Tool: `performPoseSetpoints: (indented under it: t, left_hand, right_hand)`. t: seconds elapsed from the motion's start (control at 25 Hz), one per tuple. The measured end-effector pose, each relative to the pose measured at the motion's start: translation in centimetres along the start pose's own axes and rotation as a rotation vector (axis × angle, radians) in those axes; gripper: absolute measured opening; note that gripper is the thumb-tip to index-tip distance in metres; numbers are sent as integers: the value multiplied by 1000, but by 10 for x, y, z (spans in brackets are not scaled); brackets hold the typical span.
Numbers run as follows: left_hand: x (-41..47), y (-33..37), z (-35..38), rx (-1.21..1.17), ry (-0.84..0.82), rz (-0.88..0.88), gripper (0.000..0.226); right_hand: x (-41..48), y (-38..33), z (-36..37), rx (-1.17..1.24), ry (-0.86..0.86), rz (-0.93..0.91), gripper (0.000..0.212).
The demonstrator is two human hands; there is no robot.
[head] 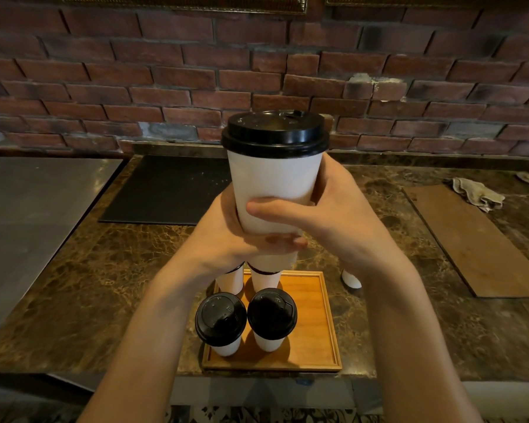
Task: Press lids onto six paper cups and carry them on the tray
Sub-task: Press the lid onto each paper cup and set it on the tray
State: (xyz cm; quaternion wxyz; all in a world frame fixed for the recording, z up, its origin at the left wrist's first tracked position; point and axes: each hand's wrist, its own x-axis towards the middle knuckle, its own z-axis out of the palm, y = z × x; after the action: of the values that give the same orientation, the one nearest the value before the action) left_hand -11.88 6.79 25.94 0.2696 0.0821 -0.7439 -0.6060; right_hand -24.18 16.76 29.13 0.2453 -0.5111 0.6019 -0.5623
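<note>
I've got the cup [274, 184] held up mid-frame, lid [275, 134] on, w/ both hands wrapped round its lower half: left hand [223, 236] curled underneath, right hand [333, 218] w/ thumb across the front. Paper wall looks thin, prob. dents if squeezed. Weight: can't tell, contents hidden. I'd grip low on the body, never the lid, which could pop. Tray [315, 315] sits lower centre w/ four more cups [220, 319], front two plainly lidded. A sixth cup [351, 279] stands on the counter [104, 285], just right of the tray.
</note>
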Motion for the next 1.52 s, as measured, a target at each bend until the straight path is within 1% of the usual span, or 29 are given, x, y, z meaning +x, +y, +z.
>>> performPoseSetpoints:
  t: [0.04, 0.08, 0.16, 0.24, 0.32, 0.4, 0.48, 0.52, 0.56, 0.68, 0.72, 0.84, 0.92, 1.0, 1.04, 1.12, 1.2, 1.24, 1.36, 1.52]
  left_hand:
    - [0, 0, 2, 25, 35, -1, 70]
    - [0, -1, 4, 48, 87, -7, 66]
    - [1, -4, 10, 105, 224, -31, 55]
    - [3, -5, 17, 200, 324, -38, 45]
    - [7, -4, 22, 206, 363, -5, 39]
    - [11, -1, 23, 201, 369, -5, 48]
    - [12, -1, 23, 260, 363, -6, 60]
    - [12, -2, 22, 276, 359, -14, 62]
    - [12, -3, 22, 275, 344, -29, 59]
    - [11, -3, 23, 201, 315, -55, 33]
    - [11, -2, 22, 196, 316, -54, 33]
    - [11, 3, 19, 145, 297, -22, 44]
    - [9, 7, 15, 119, 244, -27, 51]
    - [5, 9, 12, 131, 195, -22, 64]
    - [4, 10, 10, 112, 184, -26, 66]
    - [2, 13, 7, 73, 160, -25, 61]
    - [1, 14, 5, 65, 124, -27, 57]
    - [1, 14, 5, 51, 93, -33, 58]
    - [1, 14, 4, -4, 23, -64, 70]
    - [-1, 13, 3, 7, -19, -31, 61]
  right_hand:
    - [1, -1, 4, -28, 38, 5, 72]
    - [1, -2, 7, -56, 79, 10, 76]
    - [2, -3, 14, -113, 152, 15, 84]
    - [3, -4, 21, -157, 216, 17, 91]
    - [2, -3, 27, -185, 278, 18, 95]
    - [1, -2, 31, -195, 323, 19, 96]
    - [1, -2, 32, -192, 341, 21, 95]
    - [2, -1, 32, -192, 347, 20, 94]
    - [2, -2, 31, -187, 350, 18, 93]
    - [2, -3, 28, -154, 345, 3, 89]
    - [3, -4, 27, -145, 341, -3, 88]
    - [4, -5, 24, -112, 325, -24, 79]
    - [3, -5, 21, -66, 293, -37, 74]
    - [2, -6, 17, -34, 254, -50, 72]
    - [2, -5, 15, -22, 236, -52, 73]
    - [1, -5, 11, 12, 198, -58, 72]
    - [0, -5, 7, 55, 148, -71, 65]
    - [0, -4, 5, 77, 120, -77, 62]
    - [-3, -3, 0, 118, 55, -87, 56]
    - [-5, -1, -2, 112, 18, -78, 56]
